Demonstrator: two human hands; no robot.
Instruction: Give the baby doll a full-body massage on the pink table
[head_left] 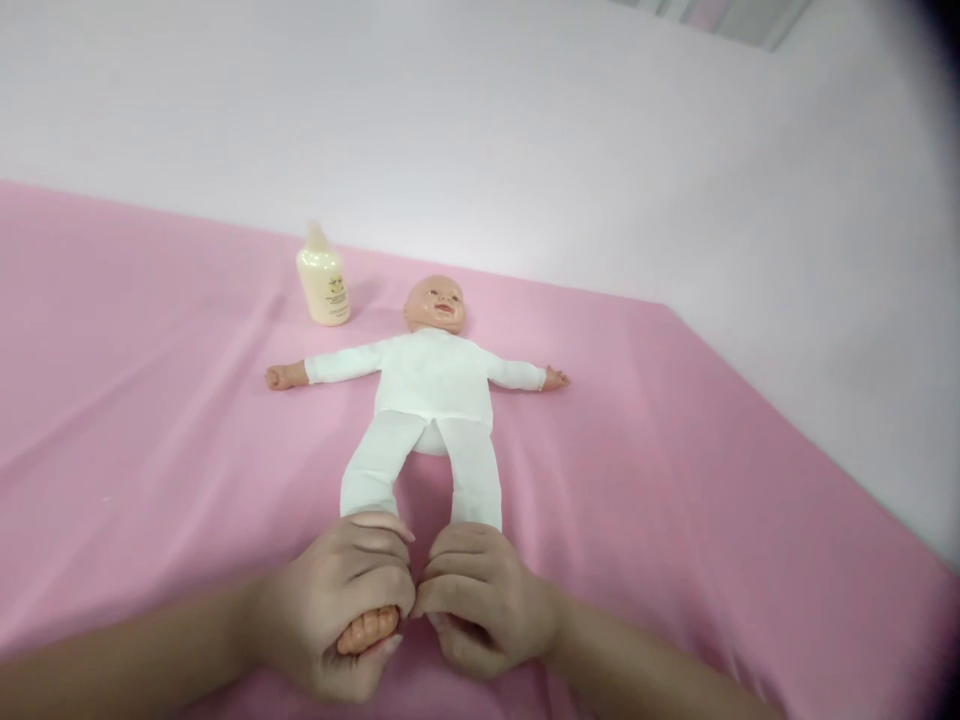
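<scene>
Doll [431, 390] laid face-up at frame centre on pink sheet [150, 420], arms spread out to each side, head toward upper frame, legs pointing down-frame toward the viewer. Dressed in white top and trousers.

L hand [341, 600], lower centre: closed round one doll foot [367, 630]; toes seen poking out between thumb and fingers. R hand [480, 595], just beside it and touching it at the knuckles: curled shut where the other trouser leg ends; foot itself hidden under the fingers, so grip on it is judged, not seen. Both forearms enter from bottom edge.

Bottle [324, 280], cream-coloured w/ label, stood upright at upper left of the doll's head, near one outstretched arm but apart from it. Cap end blurred; cannot be told whether open or shut.

Pale wall behind, upper half of frame. Sheet creased at left.

Risks, as judged:
- Doll light and loose on smooth sheet; a pull on the feet could drag the whole body down-frame and bunch the sheet.
- Trouser legs loose; cloth could be slid up or off if gripped instead of the foot.
- Bottle narrow and tall; could be tipped if the doll's arm is swung or the sheet tugged, w/ spill if cap is loose.
</scene>
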